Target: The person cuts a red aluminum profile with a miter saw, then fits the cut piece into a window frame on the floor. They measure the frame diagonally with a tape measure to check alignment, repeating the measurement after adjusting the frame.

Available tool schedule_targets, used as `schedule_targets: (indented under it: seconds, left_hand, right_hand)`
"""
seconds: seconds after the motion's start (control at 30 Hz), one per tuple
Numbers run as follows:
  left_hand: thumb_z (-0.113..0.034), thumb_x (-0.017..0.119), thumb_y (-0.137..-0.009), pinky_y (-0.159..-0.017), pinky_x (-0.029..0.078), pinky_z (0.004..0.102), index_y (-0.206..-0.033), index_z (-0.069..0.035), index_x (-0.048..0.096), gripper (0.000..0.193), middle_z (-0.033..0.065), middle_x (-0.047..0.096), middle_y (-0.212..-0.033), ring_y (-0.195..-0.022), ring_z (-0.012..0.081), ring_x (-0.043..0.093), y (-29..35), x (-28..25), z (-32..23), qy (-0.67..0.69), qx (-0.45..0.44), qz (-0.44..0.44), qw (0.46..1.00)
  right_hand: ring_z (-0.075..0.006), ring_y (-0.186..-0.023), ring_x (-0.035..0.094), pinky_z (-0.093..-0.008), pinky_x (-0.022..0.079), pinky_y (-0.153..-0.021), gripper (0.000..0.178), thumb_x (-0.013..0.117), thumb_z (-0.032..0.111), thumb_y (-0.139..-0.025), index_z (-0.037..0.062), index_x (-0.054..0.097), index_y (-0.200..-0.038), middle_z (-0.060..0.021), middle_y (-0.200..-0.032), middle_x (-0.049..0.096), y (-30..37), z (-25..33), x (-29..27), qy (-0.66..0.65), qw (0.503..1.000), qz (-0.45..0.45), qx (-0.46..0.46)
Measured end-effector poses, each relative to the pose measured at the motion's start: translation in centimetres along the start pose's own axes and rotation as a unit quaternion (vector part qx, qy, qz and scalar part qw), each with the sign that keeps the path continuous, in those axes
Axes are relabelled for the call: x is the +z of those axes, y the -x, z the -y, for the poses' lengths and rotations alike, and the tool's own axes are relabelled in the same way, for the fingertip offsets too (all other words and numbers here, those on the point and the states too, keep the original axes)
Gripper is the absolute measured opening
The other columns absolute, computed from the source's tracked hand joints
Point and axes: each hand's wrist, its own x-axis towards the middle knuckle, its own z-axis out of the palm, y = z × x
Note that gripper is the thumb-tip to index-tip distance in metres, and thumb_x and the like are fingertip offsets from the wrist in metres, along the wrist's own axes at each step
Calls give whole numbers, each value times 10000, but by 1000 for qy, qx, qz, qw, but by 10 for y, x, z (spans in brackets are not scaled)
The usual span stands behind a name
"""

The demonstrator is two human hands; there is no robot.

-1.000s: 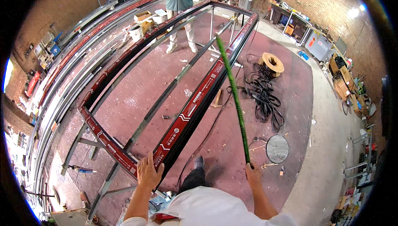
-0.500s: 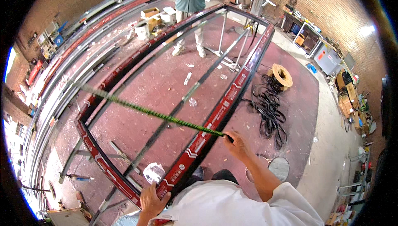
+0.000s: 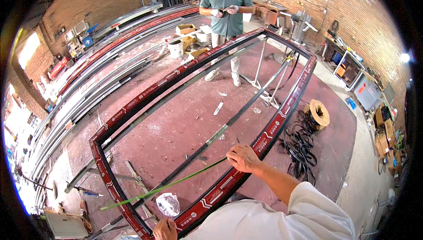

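A large rectangular frame [image 3: 269, 135] with dark edges and red printed film lies across supports in front of me. My left hand [image 3: 165, 230] is closed on its near left corner. My right hand [image 3: 242, 158] is above the frame's near long side, fingers closed on one end of a long thin green strip [image 3: 176, 181]. From there the strip slants down to the left across the opening, and its far end passes over the frame's short left side. I cannot make out what the strip is made of.
A person [image 3: 226, 11] in a green shirt and gloves stands beyond the frame. Long metal profiles [image 3: 110, 70] lie at the left. A cardboard spool [image 3: 317, 114] and tangled black strip [image 3: 299, 147] are on the floor at right. Crumpled clear plastic [image 3: 168, 204] lies inside the near corner.
My right hand has moved inward from outside the frame's near side to above it. The green strip has swung, its far end now nearer the left short side. My left hand stays at the corner.
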Motion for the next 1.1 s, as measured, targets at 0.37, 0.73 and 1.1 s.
schedule_targets:
  seconds: [0.37, 0.73, 1.1]
  left_hand:
    - [-335, 573, -1035, -719, 467, 548, -828, -45, 696, 377, 171, 673, -776, -738, 424, 637, 10, 34, 25, -118, -19, -64, 991]
    - [-439, 490, -1001, -836, 533, 532, -933, -83, 756, 449, 197, 743, -973, -901, 426, 690, 10, 37, 28, -162, -51, 1, 985]
    - [-379, 541, -1010, -747, 512, 523, -806, -84, 694, 389, 177, 701, -840, -784, 410, 654, 6, 19, 2, -120, -88, 26, 989]
  right_hand:
    - [-256, -1107, 605, -451, 470, -900, 284, 723, 201, -920, 167, 636, -1188, -42, -1123, 614, -11, -25, 16, -17, 996, -2, -87]
    - [-253, -1136, 612, -453, 479, -907, 305, 726, 226, -914, 152, 660, -1202, -38, -1164, 630, -9, -30, 18, -25, 996, 9, -86]
    - [-251, -1124, 614, -448, 494, -902, 286, 724, 253, -917, 142, 673, -1175, -58, -1148, 639, -7, -26, 18, -6, 997, -2, -71]
